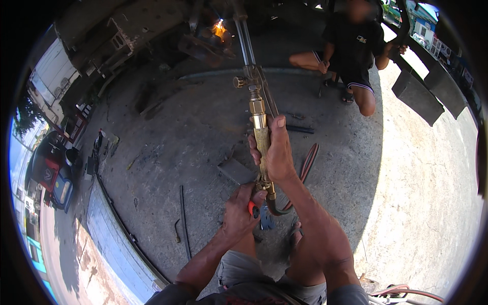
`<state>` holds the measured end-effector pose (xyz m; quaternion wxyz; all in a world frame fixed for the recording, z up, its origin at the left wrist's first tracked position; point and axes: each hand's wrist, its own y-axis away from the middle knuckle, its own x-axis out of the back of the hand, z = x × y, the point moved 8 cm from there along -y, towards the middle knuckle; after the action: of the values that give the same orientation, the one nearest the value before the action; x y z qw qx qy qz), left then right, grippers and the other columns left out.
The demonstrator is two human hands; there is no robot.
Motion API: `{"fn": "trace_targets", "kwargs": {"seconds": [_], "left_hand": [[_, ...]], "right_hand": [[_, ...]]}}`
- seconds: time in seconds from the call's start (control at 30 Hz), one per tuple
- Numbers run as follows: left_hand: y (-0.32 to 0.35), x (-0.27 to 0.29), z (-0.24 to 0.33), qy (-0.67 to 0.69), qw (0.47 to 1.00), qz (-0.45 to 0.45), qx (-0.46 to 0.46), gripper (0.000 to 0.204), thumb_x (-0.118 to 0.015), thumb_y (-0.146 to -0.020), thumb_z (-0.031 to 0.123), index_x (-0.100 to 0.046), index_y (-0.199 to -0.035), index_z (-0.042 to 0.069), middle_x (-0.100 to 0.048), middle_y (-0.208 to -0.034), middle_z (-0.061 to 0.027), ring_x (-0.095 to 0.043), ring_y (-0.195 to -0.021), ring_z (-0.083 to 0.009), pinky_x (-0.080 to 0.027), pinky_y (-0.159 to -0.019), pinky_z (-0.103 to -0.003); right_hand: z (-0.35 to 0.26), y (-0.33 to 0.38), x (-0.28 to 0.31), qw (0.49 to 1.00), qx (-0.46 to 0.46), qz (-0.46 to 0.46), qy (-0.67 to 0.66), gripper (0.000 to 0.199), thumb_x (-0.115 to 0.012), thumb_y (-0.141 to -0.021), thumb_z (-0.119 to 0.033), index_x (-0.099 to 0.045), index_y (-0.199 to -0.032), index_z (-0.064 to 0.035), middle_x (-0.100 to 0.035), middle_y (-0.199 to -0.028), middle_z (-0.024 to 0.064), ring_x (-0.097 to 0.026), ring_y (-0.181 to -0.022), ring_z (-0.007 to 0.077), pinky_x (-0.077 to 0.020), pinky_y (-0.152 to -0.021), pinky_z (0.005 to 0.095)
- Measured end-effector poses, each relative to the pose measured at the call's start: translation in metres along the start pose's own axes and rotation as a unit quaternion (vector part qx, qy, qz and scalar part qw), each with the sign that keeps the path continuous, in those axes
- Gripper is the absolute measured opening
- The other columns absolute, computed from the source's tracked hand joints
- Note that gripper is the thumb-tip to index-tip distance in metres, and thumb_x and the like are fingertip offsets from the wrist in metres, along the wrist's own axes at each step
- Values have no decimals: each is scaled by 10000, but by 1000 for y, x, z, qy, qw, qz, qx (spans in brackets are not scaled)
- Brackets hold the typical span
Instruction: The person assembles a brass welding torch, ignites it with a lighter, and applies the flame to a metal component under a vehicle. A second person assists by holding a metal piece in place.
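Note:
A brass cutting torch [261, 140] runs upward in front of me, its steel tubes [245, 43] reaching toward the dark metal structure overhead. My right hand [280, 155] is wrapped round its handle, thumb laid along the lever [269, 96]. At the handle's lower end, my left hand [240, 209] is closed, its fingertips at the valve fittings. A small orange-red object with a dark end [253, 209] is tucked in that hand; its kind is unclear. A bright orange flame [219, 29] glows near the metalwork at top centre; the torch's tip is hard to make out.
Hoses [307, 165] trail from the torch over the concrete floor. A person in dark clothes [356, 51] crouches at the upper right, near dark flaps [419, 96]. Thin metal bars [184, 218] and a flat plate [238, 169] lie on the floor. A long pale panel [119, 231] stretches along the left.

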<state>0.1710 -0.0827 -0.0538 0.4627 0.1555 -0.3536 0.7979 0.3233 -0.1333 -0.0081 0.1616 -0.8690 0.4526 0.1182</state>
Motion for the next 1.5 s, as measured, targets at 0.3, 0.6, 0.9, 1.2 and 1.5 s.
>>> {"fn": "trace_targets", "kwargs": {"seconds": [0.3,0.6,0.9,1.2,1.5], "left_hand": [[-2,1,2,22,999,-13,37,299,-660,-1038,234,-614,-1160,-35,-679,-921,-275,-707,-817,-458,-546,-682,-489],[-3,0,0,24,999,-11,43,317,-655,-1045,260,-614,-1147,-37,-679,-869,-265,-722,-771,-428,-551,-654,-474],[-2,0,0,30,999,-5,43,323,-665,-1040,272,-609,-1110,-39,-666,-823,-260,-716,-726,-419,-537,-614,-457],[-2,-1,-1,43,998,-16,48,323,-667,-1039,270,-613,-1123,-38,-691,-835,-241,-728,-757,-414,-552,-638,-453],[-3,-6,-5,32,996,-40,79,356,-654,-1045,308,-613,-1137,-34,-703,-877,-269,-736,-806,-449,-561,-671,-460]], "right_hand": [[5,-1,2,1000,-5,2,2,1001,-216,-952,-891,-545,-1331,-24,-562,-801,44,-514,-594,101,-424,-517,263],[3,-1,1,1000,-4,-3,19,995,-207,-956,-886,-545,-1340,-32,-561,-801,42,-513,-597,97,-427,-522,262],[1,-1,0,1000,-2,-6,30,991,-219,-942,-901,-558,-1295,-39,-563,-798,41,-521,-601,96,-426,-519,261],[2,-1,0,1000,-2,11,12,845,-272,-963,-865,-514,-987,-55,-553,-752,33,-525,-579,87,-435,-495,272],[0,-1,4,1000,5,19,21,856,-266,-966,-862,-527,-1002,-47,-561,-756,40,-539,-575,97,-442,-490,276]]}}
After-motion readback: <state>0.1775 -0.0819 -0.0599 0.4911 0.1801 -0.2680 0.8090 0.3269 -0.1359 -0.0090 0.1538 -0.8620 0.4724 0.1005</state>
